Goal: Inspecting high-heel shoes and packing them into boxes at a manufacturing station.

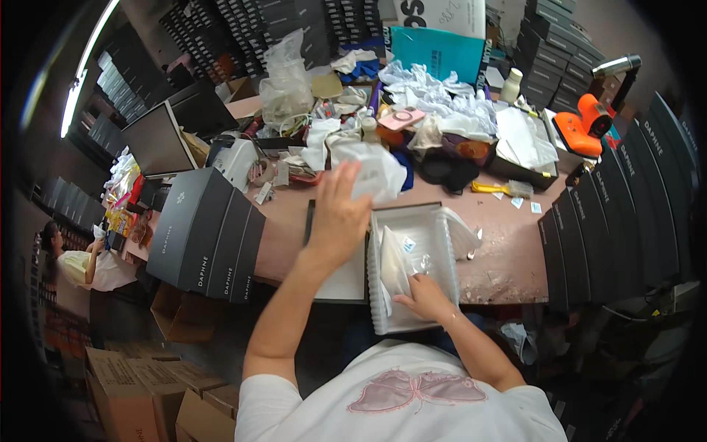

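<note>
My left hand (342,217) is raised over the back of an open box, slightly smeared by motion. A crumpled, translucent white sheet (379,174) lies between its thumb and fingers. My right hand (427,298) reaches into the box (375,317), which is lined with white paper (445,258). Its fingers are closed on the near end of a long pale shoe (393,258), whose sole and opening I cannot make out. A small blue and white label (408,244) and a clear packet (422,263) show beside it. A dark-edged lid (342,287) lies left of the box.
Dark shoe boxes stand in rows at left (195,228) and right (611,214). Crumpled white paper (434,96) and a plastic bag (286,92) pile at the back. A yellow brush (501,188) and an orange device (582,125) are at right. Cartons (125,390) sit lower left; a person (92,265) works far left.
</note>
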Demonstrator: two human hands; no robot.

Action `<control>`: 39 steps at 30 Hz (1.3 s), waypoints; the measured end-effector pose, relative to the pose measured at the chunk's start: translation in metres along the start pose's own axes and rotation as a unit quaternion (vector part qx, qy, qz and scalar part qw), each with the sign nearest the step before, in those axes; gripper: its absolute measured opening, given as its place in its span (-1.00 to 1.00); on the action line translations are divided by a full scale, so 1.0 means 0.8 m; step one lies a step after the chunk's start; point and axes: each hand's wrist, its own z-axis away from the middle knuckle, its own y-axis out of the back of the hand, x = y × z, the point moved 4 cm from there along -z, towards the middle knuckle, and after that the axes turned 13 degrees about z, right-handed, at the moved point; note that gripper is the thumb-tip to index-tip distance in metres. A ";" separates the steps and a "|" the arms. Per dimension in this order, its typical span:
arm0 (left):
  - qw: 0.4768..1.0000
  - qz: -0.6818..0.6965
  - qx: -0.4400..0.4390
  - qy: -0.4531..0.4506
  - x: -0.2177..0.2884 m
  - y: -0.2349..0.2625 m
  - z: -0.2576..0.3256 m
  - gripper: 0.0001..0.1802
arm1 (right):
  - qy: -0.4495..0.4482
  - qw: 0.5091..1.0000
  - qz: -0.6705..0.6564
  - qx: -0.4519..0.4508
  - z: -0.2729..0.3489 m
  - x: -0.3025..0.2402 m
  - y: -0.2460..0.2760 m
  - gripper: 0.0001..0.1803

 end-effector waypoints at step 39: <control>0.234 0.854 0.200 0.419 -0.035 -0.130 0.282 -0.27 | 0.075 0.936 -0.342 -0.042 -0.164 -0.104 0.091 -0.18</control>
